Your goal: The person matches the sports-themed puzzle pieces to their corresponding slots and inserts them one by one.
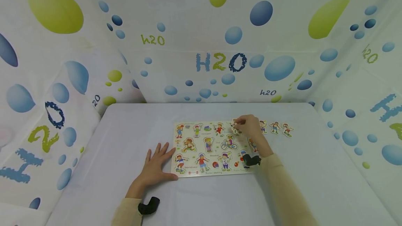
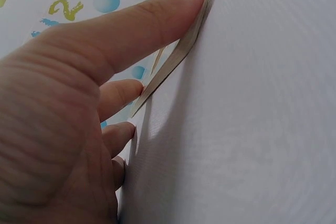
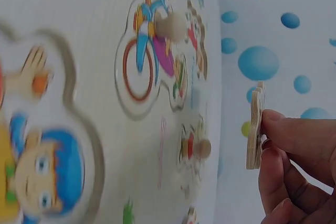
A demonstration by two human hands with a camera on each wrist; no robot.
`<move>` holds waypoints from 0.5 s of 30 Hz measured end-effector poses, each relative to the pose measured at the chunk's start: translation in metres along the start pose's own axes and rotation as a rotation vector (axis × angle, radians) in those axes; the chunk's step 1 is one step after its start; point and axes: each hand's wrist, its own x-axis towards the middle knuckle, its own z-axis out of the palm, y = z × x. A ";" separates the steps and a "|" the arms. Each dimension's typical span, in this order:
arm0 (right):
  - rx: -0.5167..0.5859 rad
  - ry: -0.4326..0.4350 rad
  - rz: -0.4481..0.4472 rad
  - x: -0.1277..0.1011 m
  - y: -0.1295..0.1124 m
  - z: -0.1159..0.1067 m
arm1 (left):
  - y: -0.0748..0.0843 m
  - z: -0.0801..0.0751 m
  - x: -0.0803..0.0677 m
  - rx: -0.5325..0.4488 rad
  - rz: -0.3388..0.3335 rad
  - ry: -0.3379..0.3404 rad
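Your right hand (image 1: 249, 125) pinches a thin, stiff, light wooden piece (image 3: 255, 127) by its edges above the puzzle board (image 1: 188, 172); your left hand (image 1: 156, 165) lies flat, fingers straight, steadying the board's near-left corner.

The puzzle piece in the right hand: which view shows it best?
The right wrist view: the puzzle piece appears edge-on, pinched by the right hand. The head view shows it small, largely hidden by fingers, above the puzzle board. The left wrist view misses it.

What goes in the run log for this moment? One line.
left hand: flat, steadying puzzle board | right hand: pinching puzzle piece above board | loose pieces: right of board
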 end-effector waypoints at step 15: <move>0.039 -0.025 0.009 0.009 -0.025 0.037 | -0.001 0.001 0.000 -0.002 0.000 0.002</move>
